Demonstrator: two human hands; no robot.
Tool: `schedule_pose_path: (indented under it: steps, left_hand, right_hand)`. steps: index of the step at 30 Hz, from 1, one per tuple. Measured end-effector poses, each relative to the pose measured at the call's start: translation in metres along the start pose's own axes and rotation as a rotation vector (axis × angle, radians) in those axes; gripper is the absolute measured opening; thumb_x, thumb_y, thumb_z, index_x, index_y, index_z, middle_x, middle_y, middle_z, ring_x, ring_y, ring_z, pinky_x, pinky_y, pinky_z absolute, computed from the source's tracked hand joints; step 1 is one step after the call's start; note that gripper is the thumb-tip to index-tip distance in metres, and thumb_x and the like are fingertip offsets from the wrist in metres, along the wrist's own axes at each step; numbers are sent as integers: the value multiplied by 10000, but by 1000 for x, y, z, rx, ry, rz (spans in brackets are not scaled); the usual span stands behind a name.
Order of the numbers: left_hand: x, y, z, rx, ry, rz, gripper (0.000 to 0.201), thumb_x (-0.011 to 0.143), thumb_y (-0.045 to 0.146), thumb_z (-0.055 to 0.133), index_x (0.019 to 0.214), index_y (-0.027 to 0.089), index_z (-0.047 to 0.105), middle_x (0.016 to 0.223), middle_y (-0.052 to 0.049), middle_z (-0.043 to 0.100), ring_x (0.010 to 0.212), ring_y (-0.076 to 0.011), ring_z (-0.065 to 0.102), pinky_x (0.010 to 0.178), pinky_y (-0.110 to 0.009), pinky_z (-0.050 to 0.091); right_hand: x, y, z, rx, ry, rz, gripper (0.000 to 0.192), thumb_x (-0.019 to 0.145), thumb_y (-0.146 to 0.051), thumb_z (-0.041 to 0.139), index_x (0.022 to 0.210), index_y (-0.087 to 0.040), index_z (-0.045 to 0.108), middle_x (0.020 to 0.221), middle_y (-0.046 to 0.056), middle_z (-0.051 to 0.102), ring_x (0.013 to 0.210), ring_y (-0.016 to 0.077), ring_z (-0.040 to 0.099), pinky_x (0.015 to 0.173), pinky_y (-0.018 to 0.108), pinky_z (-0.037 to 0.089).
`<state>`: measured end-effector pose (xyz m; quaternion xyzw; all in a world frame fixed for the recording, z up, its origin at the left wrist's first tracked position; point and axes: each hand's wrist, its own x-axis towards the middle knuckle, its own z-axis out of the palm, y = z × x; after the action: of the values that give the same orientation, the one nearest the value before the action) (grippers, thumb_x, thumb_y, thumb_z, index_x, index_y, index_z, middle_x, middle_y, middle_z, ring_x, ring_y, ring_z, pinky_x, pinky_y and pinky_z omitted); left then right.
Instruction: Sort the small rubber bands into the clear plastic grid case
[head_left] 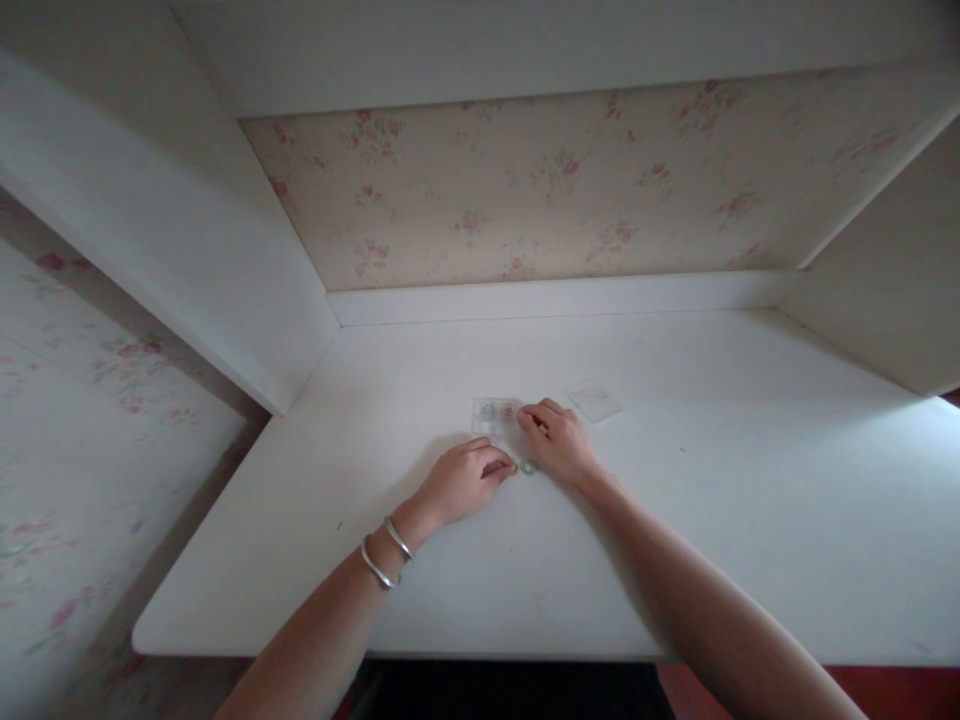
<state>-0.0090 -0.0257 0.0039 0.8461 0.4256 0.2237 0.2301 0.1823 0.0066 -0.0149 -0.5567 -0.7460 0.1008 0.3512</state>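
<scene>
A small clear plastic box (pixel 480 408) with compartments lies on the white desk, holding a greenish ring (pixel 488 411) and a red ring (pixel 508 411). My left hand (pixel 463 476) is in front of the box, its thumb and finger pinched on a small yellow ring (pixel 515 468). Just right of those fingertips, a pale green ring (pixel 529 468) lies on the desk. My right hand (pixel 559 440) is closed at the box's right edge, fingertips beside the red ring. What is between those fingers is hidden.
Behind my right hand lies a thin clear square lid (pixel 594 401). The white desk (pixel 712 540) has a rounded front left corner. A low ledge (pixel 562 296) runs along the back, with side panels at left and right and an overhead panel (pixel 525 50) above.
</scene>
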Motion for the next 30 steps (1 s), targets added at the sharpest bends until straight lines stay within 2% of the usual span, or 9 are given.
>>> schedule_pose_path:
  steps: [4,11,16,19,25,30]
  left_hand:
    - [3,-2,-4,-65,82,-13,154,872,265,534,887,201,674,870,-31,660,810,-150,606,747,-254,468]
    - [7,-6,-11,-64,258,-88,198,889,308,513,903,190,671,861,-39,663,766,-140,600,733,-253,465]
    - [10,-12,-9,-1,292,-118,200,887,300,515,928,189,675,859,-37,663,759,-137,597,734,-252,469]
    - [11,-19,-6,13,282,-132,199,885,284,510,933,191,680,874,-39,665,794,-145,601,746,-260,476]
    - [11,-26,-2,11,251,-124,215,895,277,487,955,200,679,921,-42,676,838,-150,608,774,-262,480]
    - [10,-24,-4,10,273,-121,217,904,283,473,954,192,663,926,-43,675,864,-148,608,780,-254,470]
  right_hand:
    - [0,-2,-1,-28,-66,3,231,885,-351,494,978,-219,659,802,16,651,710,131,580,701,261,382]
    - [0,-1,-1,-17,-74,6,254,894,-314,444,974,-215,664,854,33,682,737,133,600,725,262,395]
    - [-1,-3,-2,-43,-33,-23,228,884,-304,465,955,-210,661,825,31,667,723,133,587,725,272,375]
    - [-5,-11,-7,-27,-25,-110,196,875,-290,488,915,-199,658,778,26,648,709,131,572,725,279,354]
    - [-12,-28,-23,-31,-256,-409,196,857,-269,501,791,-214,678,696,16,635,720,137,549,720,284,322]
    - [-12,-28,-32,-84,-356,-431,160,815,-273,554,720,-228,674,700,10,631,729,145,543,709,295,302]
